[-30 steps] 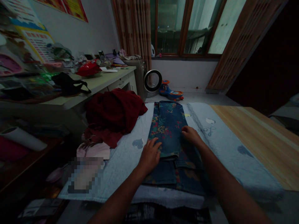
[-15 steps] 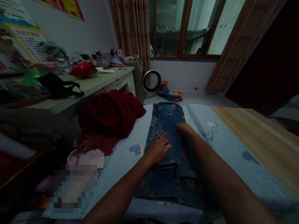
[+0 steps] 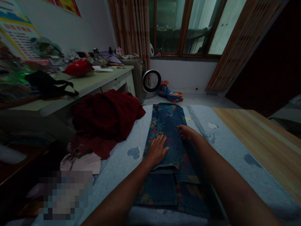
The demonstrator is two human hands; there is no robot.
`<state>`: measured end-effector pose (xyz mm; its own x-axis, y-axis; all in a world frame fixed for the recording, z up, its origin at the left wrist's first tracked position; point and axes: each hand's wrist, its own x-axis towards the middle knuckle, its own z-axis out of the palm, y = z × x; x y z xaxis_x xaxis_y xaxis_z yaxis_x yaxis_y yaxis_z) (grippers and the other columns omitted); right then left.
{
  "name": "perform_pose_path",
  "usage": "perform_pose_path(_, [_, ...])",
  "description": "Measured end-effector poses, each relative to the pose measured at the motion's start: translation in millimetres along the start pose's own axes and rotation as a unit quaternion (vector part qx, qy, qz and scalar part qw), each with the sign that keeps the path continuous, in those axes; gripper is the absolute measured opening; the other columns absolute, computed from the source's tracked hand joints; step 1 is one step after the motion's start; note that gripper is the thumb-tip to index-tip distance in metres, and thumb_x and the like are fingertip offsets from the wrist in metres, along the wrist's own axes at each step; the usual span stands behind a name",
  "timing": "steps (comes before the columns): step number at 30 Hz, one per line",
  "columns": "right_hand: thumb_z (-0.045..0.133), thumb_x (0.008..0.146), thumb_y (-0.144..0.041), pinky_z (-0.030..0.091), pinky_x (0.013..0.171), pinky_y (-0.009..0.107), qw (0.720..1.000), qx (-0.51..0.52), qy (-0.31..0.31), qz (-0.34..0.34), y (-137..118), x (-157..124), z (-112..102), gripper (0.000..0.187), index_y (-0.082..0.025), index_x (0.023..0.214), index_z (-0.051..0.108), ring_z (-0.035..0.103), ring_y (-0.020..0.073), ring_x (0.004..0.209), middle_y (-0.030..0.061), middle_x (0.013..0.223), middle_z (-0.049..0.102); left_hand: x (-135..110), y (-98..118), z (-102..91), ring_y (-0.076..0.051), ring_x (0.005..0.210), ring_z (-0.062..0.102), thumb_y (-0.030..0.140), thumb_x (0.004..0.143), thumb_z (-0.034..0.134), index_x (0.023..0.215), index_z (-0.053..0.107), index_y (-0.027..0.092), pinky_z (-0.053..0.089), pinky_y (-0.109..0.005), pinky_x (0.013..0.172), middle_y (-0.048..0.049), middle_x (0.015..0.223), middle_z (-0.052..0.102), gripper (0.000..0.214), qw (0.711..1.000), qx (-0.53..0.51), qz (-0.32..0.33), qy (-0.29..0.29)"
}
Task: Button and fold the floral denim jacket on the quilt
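Observation:
Dark blue floral trousers (image 3: 169, 117) lie partly folded on the pale blue bedspread (image 3: 199, 125), one leg doubled back over the rest. My left hand (image 3: 158, 150) rests flat on the folded leg, palm down, fingers outstretched. At the right edge of that leg, my right hand (image 3: 186, 131) pinches the trouser fabric between thumb and fingers. The waist end lies nearest me, and its right part is shaded by my right forearm.
A heap of dark red cloth (image 3: 108, 116) lies left of the trousers. Bare wooden board (image 3: 254, 125) borders the bedspread on the right. Beyond the bed stand a washing machine with an open round door (image 3: 151, 72) and a blue-orange ride-on toy (image 3: 169, 93). A cluttered desk (image 3: 94, 82) runs along the left wall.
My left hand has slid slightly left and its fingers have spread flatter on the cloth. My right hand keeps its pinch at the edge. The view has shifted a little.

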<state>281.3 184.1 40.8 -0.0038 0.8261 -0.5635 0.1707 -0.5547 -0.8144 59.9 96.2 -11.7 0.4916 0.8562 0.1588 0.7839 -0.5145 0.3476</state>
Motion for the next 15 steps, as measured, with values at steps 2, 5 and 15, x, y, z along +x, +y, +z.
perform_pose_path(2, [0.049,0.083,-0.028,0.028,0.036,0.019,0.998,0.045,-0.027,0.019,1,-1,1,0.012,-0.020,0.074,0.049,0.038,0.0105,0.040,-0.0021,0.051,0.046,0,1,-1.3,-0.026,0.147,0.026,0.043,0.100,0.038,0.149,0.033,0.017,0.026,-0.046,0.119,-0.0117,0.158,0.033,0.056,1.000,0.004,0.002,0.002])
perform_pose_path(5, [0.047,0.082,-0.026,0.024,0.033,0.018,0.991,0.117,-0.054,0.023,3,-1,2,0.009,-0.020,0.075,0.048,0.035,0.0101,0.039,-0.0023,0.052,0.046,-1,1,-1.3,-0.026,0.147,0.026,0.044,0.100,0.038,0.149,0.034,0.017,0.026,-0.046,0.119,-0.0117,0.157,0.033,0.056,1.000,0.008,0.004,0.012])
perform_pose_path(15, [0.049,0.077,-0.011,0.026,0.031,0.013,0.961,0.276,-0.009,-0.031,6,11,7,0.018,-0.023,0.089,0.042,0.037,0.0080,0.041,-0.0050,0.060,0.045,-3,0,1.1,-0.025,0.147,0.027,0.044,0.100,0.036,0.150,0.032,0.019,0.026,-0.047,0.119,-0.0114,0.157,0.035,0.056,1.000,0.008,0.008,0.023])
